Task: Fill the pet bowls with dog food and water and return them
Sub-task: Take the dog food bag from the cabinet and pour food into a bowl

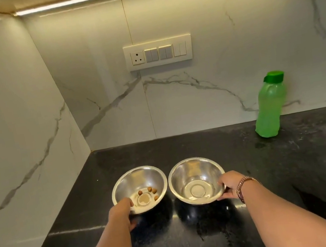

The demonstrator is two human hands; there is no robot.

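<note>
1. We use the black counter [253, 172] as a firm surface for both steel bowls.
2. The green bottle [268, 104] stands capped by the wall, well apart, likely our water source.
3. Our left hand [122, 213] clamps the near rim of the left bowl [141, 179], which holds a few kibbles [148, 192].
4. Our right hand [229, 184] clamps the rim of the right bowl [195, 174], apparently empty; we cannot tell whether the bowls rest or hover.
</note>
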